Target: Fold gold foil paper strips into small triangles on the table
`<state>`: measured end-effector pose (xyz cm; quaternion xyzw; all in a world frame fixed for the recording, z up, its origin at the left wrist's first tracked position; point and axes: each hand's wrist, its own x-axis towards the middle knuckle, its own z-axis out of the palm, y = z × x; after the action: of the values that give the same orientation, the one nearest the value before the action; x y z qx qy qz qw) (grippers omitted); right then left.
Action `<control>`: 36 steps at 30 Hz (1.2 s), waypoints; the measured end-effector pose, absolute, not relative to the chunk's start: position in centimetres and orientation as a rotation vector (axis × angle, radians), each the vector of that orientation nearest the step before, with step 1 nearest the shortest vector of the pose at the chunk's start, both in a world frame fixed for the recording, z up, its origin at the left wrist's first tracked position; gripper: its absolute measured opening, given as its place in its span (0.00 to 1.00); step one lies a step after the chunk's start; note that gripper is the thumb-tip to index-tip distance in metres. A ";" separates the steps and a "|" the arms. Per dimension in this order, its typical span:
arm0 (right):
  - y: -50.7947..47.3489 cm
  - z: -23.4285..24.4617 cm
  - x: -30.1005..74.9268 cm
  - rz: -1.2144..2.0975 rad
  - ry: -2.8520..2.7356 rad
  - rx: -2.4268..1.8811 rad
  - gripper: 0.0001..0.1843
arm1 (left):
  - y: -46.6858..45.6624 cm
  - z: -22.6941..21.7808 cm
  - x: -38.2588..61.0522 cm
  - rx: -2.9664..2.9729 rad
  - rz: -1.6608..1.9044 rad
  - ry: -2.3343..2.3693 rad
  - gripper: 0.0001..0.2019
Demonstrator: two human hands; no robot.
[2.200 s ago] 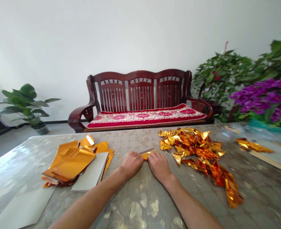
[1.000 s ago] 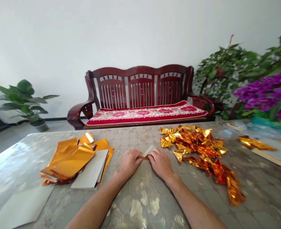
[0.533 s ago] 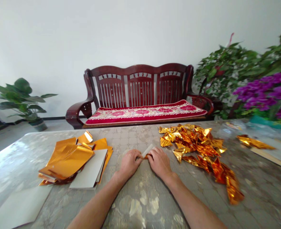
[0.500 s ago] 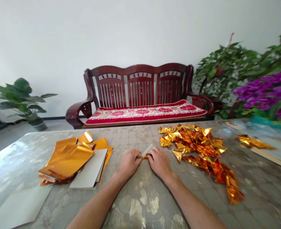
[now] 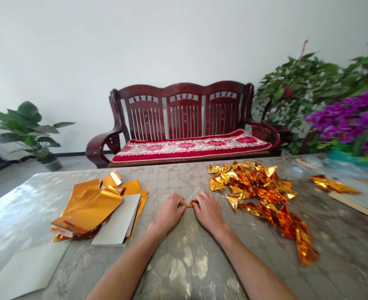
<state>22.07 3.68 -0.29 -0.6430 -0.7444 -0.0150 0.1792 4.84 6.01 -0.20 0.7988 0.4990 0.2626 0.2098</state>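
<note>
At the middle of the table my left hand (image 5: 172, 209) and my right hand (image 5: 208, 208) meet from either side at one small sheet of foil paper (image 5: 194, 194). Its pale side faces up beyond the fingers, and a sliver of gold shows between the fingertips. Both hands have fingers and thumb pinched together on the near edge, which looks folded or rolled; the fingers cover most of it. Left of my hands lies a loose stack of gold foil sheets (image 5: 90, 204), some with the pale side up. To the right spreads a heap of folded gold foil pieces (image 5: 255, 183).
A pale sheet (image 5: 27, 266) lies at the table's left front. Clear plastic wrap (image 5: 306, 166) and a pale board (image 5: 362, 202) with one folded gold piece (image 5: 334, 185) are at the right. Behind the table (image 5: 168, 177) stands a wooden bench (image 5: 184, 112) between potted plants.
My hands stay pinched on the foil paper with only slight finger movement, and less of its pale part shows. The stack and the heap lie as before.
</note>
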 end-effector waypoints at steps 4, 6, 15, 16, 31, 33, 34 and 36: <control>3.7 -0.3 22.0 -0.052 -2.103 -1.821 0.07 | 6.2 0.2 5.1 2.227 0.648 1.453 0.08; 3.6 -0.3 22.0 -0.061 -2.100 -1.826 0.07 | 6.3 0.4 5.3 2.230 0.610 1.497 0.09; 3.6 -0.4 22.0 -0.070 -2.107 -1.828 0.06 | 6.2 1.1 6.2 2.235 0.494 1.729 0.09; 3.6 -0.4 22.0 -0.069 -2.108 -1.828 0.06 | 6.2 1.1 6.3 2.233 0.479 1.754 0.09; 3.5 -0.1 21.8 -0.022 -2.095 -1.844 0.07 | 6.2 2.5 7.2 2.273 0.205 1.923 0.13; 3.5 0.0 21.9 -0.011 -2.093 -1.844 0.07 | 6.1 2.7 7.3 2.281 0.200 1.925 0.13; 3.4 0.1 21.9 -0.007 -2.096 -1.847 0.07 | 6.0 2.7 7.3 2.286 0.201 1.926 0.13; 3.3 0.4 22.0 -0.009 -2.100 -1.856 0.07 | 6.0 2.7 7.3 2.296 0.205 1.929 0.13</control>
<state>21.97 3.34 0.35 -0.6528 -0.7385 -0.0031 0.1685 7.33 5.97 2.69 0.7621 0.6403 0.0679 0.0676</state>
